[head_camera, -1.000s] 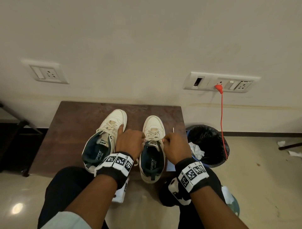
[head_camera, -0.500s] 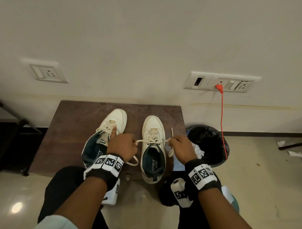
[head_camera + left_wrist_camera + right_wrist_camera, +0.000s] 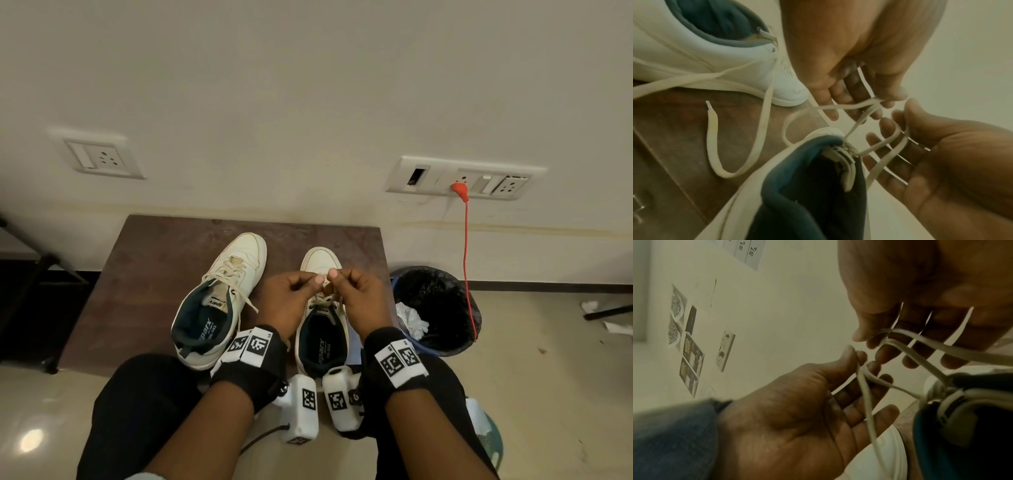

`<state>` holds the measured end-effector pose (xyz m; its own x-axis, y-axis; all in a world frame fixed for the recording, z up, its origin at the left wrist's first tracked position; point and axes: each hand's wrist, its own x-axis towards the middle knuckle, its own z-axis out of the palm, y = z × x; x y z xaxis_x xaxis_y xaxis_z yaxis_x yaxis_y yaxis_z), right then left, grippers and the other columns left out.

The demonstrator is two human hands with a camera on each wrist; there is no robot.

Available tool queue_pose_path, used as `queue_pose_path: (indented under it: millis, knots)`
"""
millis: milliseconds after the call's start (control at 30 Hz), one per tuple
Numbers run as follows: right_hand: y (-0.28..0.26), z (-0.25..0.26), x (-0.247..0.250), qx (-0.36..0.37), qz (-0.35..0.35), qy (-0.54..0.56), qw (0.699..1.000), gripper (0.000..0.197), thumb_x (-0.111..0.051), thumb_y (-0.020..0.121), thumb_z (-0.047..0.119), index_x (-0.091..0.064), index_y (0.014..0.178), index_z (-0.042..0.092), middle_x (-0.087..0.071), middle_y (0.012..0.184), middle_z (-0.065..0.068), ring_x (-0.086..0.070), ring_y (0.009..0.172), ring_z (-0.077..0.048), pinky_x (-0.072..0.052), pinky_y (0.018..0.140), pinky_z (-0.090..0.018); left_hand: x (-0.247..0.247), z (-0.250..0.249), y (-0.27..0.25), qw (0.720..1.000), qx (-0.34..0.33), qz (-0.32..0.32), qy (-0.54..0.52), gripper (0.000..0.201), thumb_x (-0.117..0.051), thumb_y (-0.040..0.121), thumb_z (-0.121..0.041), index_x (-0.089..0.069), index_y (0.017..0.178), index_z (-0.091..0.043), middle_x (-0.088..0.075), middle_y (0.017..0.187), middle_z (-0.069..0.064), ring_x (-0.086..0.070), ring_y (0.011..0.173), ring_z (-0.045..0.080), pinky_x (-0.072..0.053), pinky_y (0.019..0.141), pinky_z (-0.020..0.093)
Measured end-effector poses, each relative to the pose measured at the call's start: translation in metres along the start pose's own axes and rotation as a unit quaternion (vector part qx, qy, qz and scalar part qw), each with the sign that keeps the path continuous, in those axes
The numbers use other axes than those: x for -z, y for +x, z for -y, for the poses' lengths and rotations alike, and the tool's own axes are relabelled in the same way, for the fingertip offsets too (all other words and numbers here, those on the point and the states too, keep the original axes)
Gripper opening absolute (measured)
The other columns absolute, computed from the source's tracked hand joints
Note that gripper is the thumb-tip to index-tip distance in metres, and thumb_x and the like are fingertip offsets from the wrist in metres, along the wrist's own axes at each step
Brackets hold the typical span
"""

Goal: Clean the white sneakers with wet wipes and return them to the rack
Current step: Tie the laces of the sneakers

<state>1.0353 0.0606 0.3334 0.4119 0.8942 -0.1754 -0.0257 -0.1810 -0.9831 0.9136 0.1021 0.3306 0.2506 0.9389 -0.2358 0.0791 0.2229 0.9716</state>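
Two white sneakers side by side on a brown table (image 3: 144, 260) against the wall, toes toward the wall: left sneaker (image 3: 222, 294) angled, laces loose, one lace end trailing over the tabletop; right sneaker (image 3: 320, 308) straight, near the table's front edge. Both hands raised over the tongue of the right sneaker, thumbs nearly touching. Left hand (image 3: 291, 301) with thumb and forefinger pinching a strand of the lace (image 3: 851, 107), remaining fingers loosely spread in a narrow fan, as seen in the left wrist view. Right hand (image 3: 359, 301) likewise pinching the lace between thumb and forefinger, another strand running across the palm, other fingers half open. Lace crossing between the two hands just above the top eyelets, a loop hanging on the left side of the shoe. In the right wrist view, same crossing (image 3: 865, 369), strands leading down to the dark collar of the shoe. Black wristbands with square printed markers on both forearms, small white camera units beneath each wrist. Right of the table, on the floor, a bin with a black liner (image 3: 438, 308) holding crumpled white wipes (image 3: 412, 318). Red cable (image 3: 466, 246) plugged into the wall socket strip (image 3: 462, 178), hanging down past the bin. Second socket plate (image 3: 99, 157) on the wall further left
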Motion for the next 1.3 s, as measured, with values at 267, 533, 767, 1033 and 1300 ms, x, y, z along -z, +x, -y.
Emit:
queue_pose_path:
  millis: [267, 533, 767, 1033, 1300]
  knots:
    - [0.01, -0.018, 0.003, -0.056, 0.017, -0.037, 0.998, 0.031, -0.052, 0.092, 0.0, -0.06, 0.122, 0.004, -0.068, 0.11, -0.008, -0.065, 0.1, -0.016, -0.053, 0.09, -0.032, -0.007, 0.006, 0.005, 0.999, 0.027, 0.03, 0.0, 0.018, -0.053, 0.094, -0.007, -0.07, 0.096, -0.011, -0.072, 0.092, 0.007, -0.067, 0.086, 0.016, -0.053, 0.077, 0.021]
    - [0.005, -0.012, 0.015, -0.04, 0.03, 0.003, 0.999, 0.023, -0.059, 0.081, -0.013, -0.059, 0.099, 0.001, -0.073, 0.075, 0.0, -0.07, 0.069, -0.01, -0.052, 0.059, -0.018, -0.009, 0.004, 0.004, 0.993, 0.075, 0.063, -0.062, 0.033, -0.065, 0.085, -0.001, -0.046, 0.106, -0.016, -0.07, 0.083, 0.015, -0.068, 0.067, 0.012, -0.054, 0.062, 0.017]
    - [-0.001, -0.013, 0.018, -0.02, 0.074, 0.025, 0.997, 0.022, -0.06, 0.081, -0.011, -0.067, 0.098, 0.001, -0.073, 0.088, -0.007, -0.07, 0.085, -0.018, -0.054, 0.074, -0.023, -0.006, 0.004, 0.009, 0.995, 0.072, 0.071, -0.024, 0.011, -0.065, 0.086, -0.007, -0.071, 0.095, -0.009, -0.072, 0.086, 0.008, -0.068, 0.076, 0.011, -0.052, 0.065, 0.014]
    - [0.005, -0.019, 0.01, -0.002, 0.014, -0.07, 0.997, 0.023, -0.058, 0.092, 0.02, -0.067, 0.084, 0.0, -0.069, 0.075, -0.008, -0.064, 0.067, -0.008, -0.05, 0.063, -0.017, -0.007, 0.004, 0.006, 0.994, 0.065, 0.078, -0.049, 0.012, -0.061, 0.089, -0.006, -0.071, 0.096, -0.004, -0.071, 0.085, 0.013, -0.068, 0.073, 0.012, -0.054, 0.066, 0.016]
    - [0.009, -0.021, 0.008, -0.02, 0.043, -0.087, 0.995, 0.025, -0.056, 0.093, 0.022, -0.065, 0.085, 0.0, -0.068, 0.082, -0.016, -0.065, 0.077, -0.02, -0.053, 0.073, -0.029, 0.0, 0.007, 0.009, 0.992, 0.08, 0.078, -0.053, 0.016, -0.067, 0.085, -0.017, -0.072, 0.085, -0.002, -0.072, 0.087, 0.014, -0.068, 0.082, 0.019, -0.054, 0.078, 0.028]
